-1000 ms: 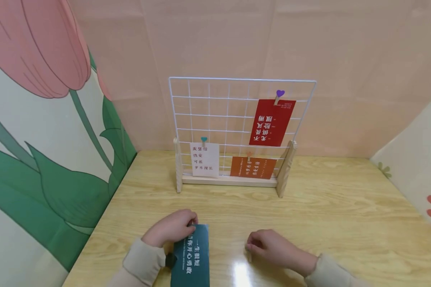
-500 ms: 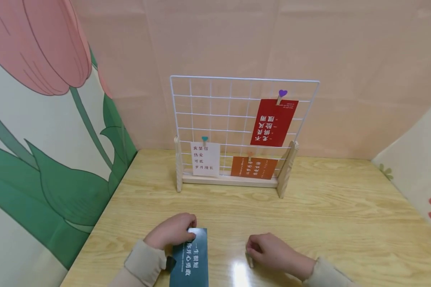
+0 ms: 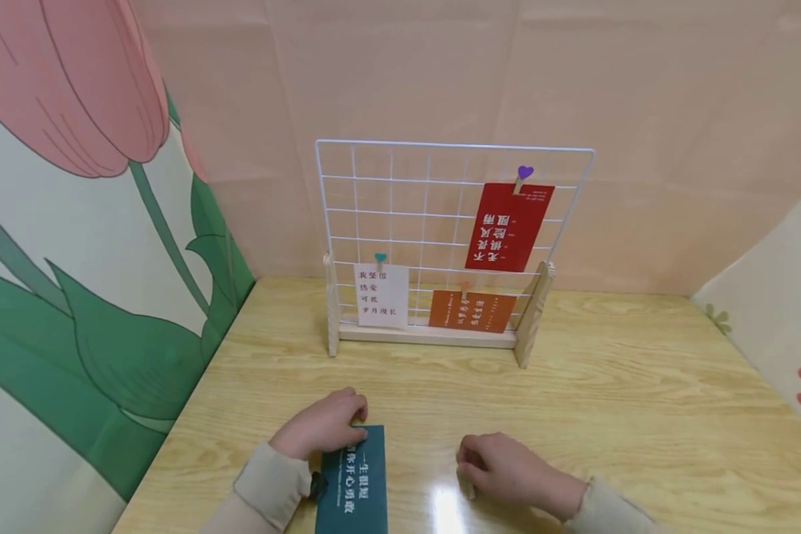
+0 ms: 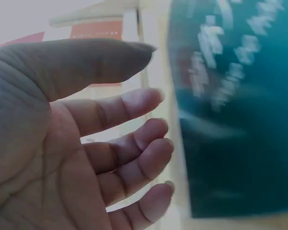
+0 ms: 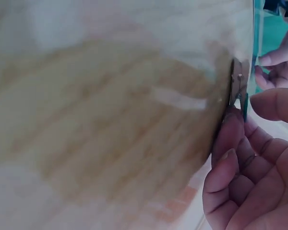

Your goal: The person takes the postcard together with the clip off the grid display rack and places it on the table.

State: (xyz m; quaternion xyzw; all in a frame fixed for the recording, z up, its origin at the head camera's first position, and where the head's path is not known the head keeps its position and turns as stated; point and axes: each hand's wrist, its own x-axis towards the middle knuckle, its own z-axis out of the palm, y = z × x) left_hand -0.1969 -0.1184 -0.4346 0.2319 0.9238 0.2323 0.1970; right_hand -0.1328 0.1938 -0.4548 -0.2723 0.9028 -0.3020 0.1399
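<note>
A dark green card [image 3: 357, 493] with white writing lies at the table's front. Over its upper left corner is my left hand [image 3: 323, 424], its thumb overlapping the card in the head view. In the left wrist view the left hand [image 4: 86, 139] has loosely bent, parted fingers, and the green card [image 4: 230, 158] shows past the fingertips. To the right of the card, my right hand [image 3: 503, 469] has curled fingers and pinches a small wooden clothespin [image 3: 469, 491] at the fingertips. The clothespin [image 5: 237, 79] shows a green bit near the thumb in the right wrist view.
Behind both hands stands a white wire grid [image 3: 407, 196] on a wooden base [image 3: 427, 337]. Heart-topped clothespins hold a red card [image 3: 507, 237], a white card [image 3: 382, 300] and an orange card [image 3: 470, 311] on it. Flowered panels flank the table [image 3: 641, 386].
My left hand shifts slightly at the green card's corner, first down, then back up. The clothespin in my right hand tilts a little; the grid and its cards stay in place.
</note>
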